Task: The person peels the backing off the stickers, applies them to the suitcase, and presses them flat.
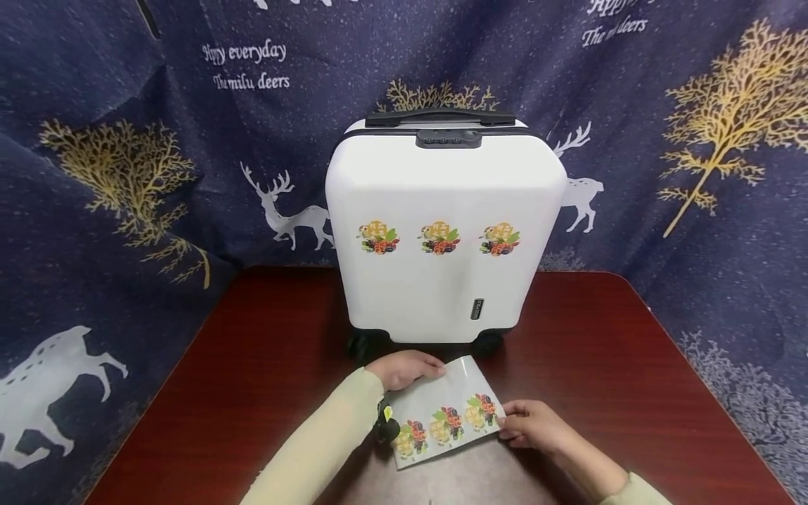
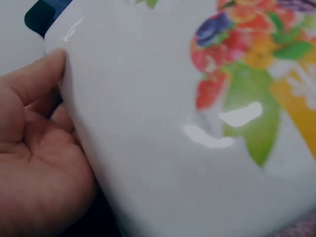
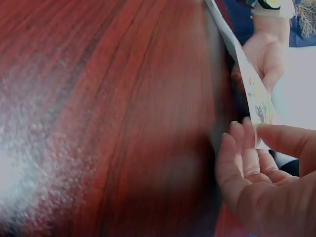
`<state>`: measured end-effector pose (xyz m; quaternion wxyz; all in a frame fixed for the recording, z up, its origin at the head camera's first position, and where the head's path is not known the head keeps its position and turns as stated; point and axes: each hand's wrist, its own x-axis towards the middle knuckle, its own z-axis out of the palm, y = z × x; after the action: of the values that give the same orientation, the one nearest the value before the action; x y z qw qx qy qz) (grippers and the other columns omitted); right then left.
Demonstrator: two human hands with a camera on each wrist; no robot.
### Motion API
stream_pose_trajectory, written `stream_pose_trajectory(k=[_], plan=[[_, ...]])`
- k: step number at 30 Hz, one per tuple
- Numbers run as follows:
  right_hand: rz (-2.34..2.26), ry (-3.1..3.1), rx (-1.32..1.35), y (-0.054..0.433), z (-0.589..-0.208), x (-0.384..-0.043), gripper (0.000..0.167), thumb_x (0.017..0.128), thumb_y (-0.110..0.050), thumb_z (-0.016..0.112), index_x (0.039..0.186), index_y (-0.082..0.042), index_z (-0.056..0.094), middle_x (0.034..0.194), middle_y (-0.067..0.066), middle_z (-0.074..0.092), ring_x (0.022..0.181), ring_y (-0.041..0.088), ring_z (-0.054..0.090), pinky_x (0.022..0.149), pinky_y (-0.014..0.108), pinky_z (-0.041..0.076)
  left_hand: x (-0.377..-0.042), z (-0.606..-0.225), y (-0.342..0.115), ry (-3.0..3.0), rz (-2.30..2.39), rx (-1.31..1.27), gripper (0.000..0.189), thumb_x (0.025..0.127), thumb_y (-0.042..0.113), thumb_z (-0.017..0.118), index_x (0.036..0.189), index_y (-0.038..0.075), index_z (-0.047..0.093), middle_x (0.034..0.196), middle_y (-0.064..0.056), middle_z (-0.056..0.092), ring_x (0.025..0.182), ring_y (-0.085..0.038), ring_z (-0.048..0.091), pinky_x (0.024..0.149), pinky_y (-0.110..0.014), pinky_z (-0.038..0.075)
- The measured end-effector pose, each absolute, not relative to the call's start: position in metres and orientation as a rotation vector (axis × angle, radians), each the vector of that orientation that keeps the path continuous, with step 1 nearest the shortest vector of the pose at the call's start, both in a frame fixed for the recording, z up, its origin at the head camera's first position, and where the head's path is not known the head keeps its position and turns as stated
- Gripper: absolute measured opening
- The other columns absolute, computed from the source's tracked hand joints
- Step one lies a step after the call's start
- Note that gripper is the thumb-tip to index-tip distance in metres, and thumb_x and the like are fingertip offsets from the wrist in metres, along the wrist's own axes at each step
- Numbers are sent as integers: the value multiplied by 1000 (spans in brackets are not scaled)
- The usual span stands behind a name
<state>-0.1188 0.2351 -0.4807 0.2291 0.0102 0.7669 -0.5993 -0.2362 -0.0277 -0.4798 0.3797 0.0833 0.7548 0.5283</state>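
A white sticker sheet (image 1: 442, 393) with three printed fruit stickers in a row is held tilted over the table in front of the suitcase (image 1: 435, 287). My left hand (image 1: 407, 368) pinches its far edge, thumb on top, as the left wrist view shows at close range. At the sheet's right edge my right hand (image 1: 536, 424) grips it between thumb and fingers. Seen edge-on in the right wrist view, the sheet stands off the tabletop. Across the suitcase's white front run three matching fruit stickers (image 1: 438, 238).
The white suitcase stands upright on black wheels (image 1: 487, 342), with a black handle (image 1: 442, 118) and combination lock (image 1: 448, 139) on top. Beneath is a dark red wooden table (image 1: 265, 372). A blue cloth (image 1: 353, 56) with deer and tree prints hangs behind.
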Motion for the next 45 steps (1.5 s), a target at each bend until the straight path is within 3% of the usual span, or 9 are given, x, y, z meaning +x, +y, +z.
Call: stream_pose_trajectory(k=[8,12,15,19,22,28,33,40,45], plan=[[-1618,2285,26,234,-476,-124,36,93,-3,62,118,22,55,86,1,68,76,11,63,66,24,57,-223,-476,-40,1987,1294,262,30,100,20,62,120,0,69,104,-7,72,90,-15,63,85,-31,53],[-1559,2394,-45,231,-469,-131,33,92,-3,66,117,18,59,87,7,69,75,12,62,63,24,56,-221,-463,-50,2083,1150,371,31,96,21,63,116,-1,71,105,-9,73,92,-18,65,81,-33,55],[-1482,2450,-112,228,-463,-138,31,94,-5,66,117,15,63,87,10,70,74,13,62,63,26,56,-222,-448,-53,2201,1024,459,38,95,24,65,125,0,67,117,-12,72,102,-22,68,85,-36,57],[-1399,2471,-185,218,-455,-148,28,94,-9,67,117,9,69,93,13,73,76,15,61,65,30,55,-221,-428,-50,2309,858,598,45,100,29,64,138,5,60,136,-13,67,125,-27,64,104,-44,54],[-1373,2470,-232,209,-450,-155,27,94,-10,68,115,5,72,99,14,74,80,15,60,67,31,54,-221,-420,-41,2331,769,697,42,102,32,62,138,10,63,140,-10,66,131,-25,60,108,-44,51],[-1343,2469,-333,192,-442,-163,25,94,-10,68,114,5,71,90,10,71,78,15,56,64,28,51,-228,-425,-22,2330,644,821,30,102,29,63,124,11,74,128,-4,73,112,-13,64,98,-29,52],[-1374,2458,-351,180,-444,-170,29,92,-8,69,115,9,66,84,9,69,75,12,57,63,28,52,-232,-429,-18,2326,623,817,20,99,22,67,109,8,77,107,-3,75,89,-7,56,85,-23,47],[-1481,2294,-176,171,-454,-164,43,97,-17,65,126,14,55,94,14,73,73,11,64,66,30,58,-225,-439,-31,2343,817,694,13,99,14,65,103,6,73,101,-5,70,85,-10,54,75,-24,45],[-1511,2098,-118,176,-464,-150,41,96,-16,64,124,14,56,88,6,69,72,11,63,65,27,57,-217,-447,-45,2370,1051,599,15,101,13,61,106,1,69,98,-10,70,79,-11,56,67,-22,46]])
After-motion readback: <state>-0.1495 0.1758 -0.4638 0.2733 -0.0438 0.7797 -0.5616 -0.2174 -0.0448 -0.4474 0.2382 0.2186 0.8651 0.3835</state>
